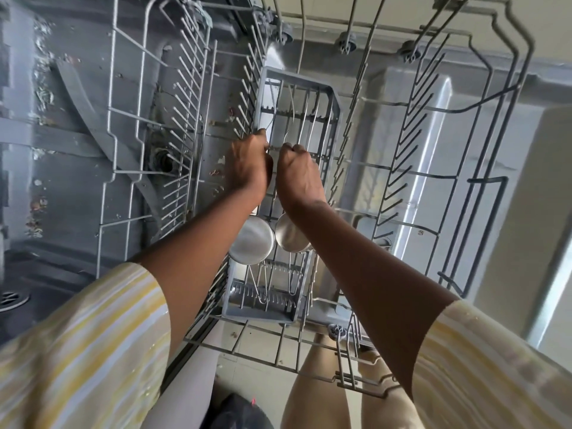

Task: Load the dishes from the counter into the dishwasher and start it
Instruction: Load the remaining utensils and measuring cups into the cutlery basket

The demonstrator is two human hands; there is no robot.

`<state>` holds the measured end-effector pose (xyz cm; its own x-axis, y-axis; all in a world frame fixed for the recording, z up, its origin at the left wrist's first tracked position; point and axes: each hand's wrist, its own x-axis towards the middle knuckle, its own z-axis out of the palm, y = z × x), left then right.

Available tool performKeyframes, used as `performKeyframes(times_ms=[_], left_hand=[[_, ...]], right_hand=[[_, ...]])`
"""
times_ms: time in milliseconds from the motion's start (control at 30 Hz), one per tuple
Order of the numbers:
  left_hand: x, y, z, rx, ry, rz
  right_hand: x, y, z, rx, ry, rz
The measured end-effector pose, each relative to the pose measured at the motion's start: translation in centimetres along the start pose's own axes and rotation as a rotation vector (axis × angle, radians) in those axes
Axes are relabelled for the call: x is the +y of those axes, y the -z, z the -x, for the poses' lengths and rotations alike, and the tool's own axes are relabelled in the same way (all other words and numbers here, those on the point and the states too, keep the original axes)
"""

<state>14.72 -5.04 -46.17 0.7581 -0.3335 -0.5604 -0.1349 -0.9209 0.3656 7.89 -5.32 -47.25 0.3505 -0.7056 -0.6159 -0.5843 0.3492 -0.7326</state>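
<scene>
Reaching down into the pulled-out lower rack (433, 109) of the dishwasher, both hands meet at the centre of the frame over the grey cutlery basket (335, 100). The left hand (247, 165) is curled shut, its fingertips at the basket's left rim; whether it pinches the rim or a thin piece of cutlery cannot be told. The right hand (298, 174) is also clenched, just beside the left, and seems to pinch the top of a slim metal handle, though the fingers hide the contact.

Several thin metal utensils (306, 116) stand upright in the far compartments of the basket, above the hands in the frame. Two small steel bowls (252, 239) lie tilted on the basket below the wrists, side by side and partly covered by the forearms.

These pieces are light, stiff and smooth, so they would likely slip if wet; a firm pinch high on the handle, lowering each straight down into a slot, looks safest. The bowls are hard and unbreakable but may rattle or roll; holding them by the rim would suit. The rack's wire tines sit close on both sides, so knuckles could catch.
</scene>
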Motion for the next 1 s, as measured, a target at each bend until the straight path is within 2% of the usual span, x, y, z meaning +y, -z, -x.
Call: performKeyframes(times_ms=[133, 233, 433, 533, 633, 700, 800, 833, 900, 1000], left_hand=[[0.0, 0.0, 0.6, 0.087, 0.000, -0.002], [-0.2, 0.3, 1.0, 0.082, 0.074, 0.027], [0.0, 0.6, 2.0, 0.042, 0.071, 0.086], [-0.5, 0.2, 2.2, 0.079, 0.050, 0.128], [-0.9, -0.1, 2.5, 0.074, -0.025, 0.060], [-1.1, -0.1, 2.7, 0.062, -0.106, -0.036], [-1.8, 0.0, 3.0, 0.013, -0.245, -0.060], [-2.2, 0.1, 3.0, 0.019, -0.292, -0.158], [-3.1, 0.2, 2.8, 0.134, -0.363, -0.299], [-3.3, 0.3, 2.6, 0.150, -0.367, -0.347]], right_hand=[[1.2, 0.1, 0.4, -0.002, 0.006, 0.029], [1.7, 0.2, 1.0, -0.013, -0.001, 0.030], [1.9, 0.6, 1.2, -0.040, -0.011, 0.030], [2.0, 0.7, 1.0, -0.046, -0.014, 0.024], [2.0, 0.8, 0.9, -0.057, -0.004, 0.037], [2.2, 1.0, 1.1, -0.069, -0.020, 0.034], [2.3, 1.0, 1.3, -0.097, -0.036, 0.048], [2.4, 1.1, 1.4, -0.102, -0.020, 0.067], [2.4, 1.2, 1.4, -0.100, -0.004, 0.035], [2.5, 1.2, 1.4, -0.095, -0.015, -0.012]])
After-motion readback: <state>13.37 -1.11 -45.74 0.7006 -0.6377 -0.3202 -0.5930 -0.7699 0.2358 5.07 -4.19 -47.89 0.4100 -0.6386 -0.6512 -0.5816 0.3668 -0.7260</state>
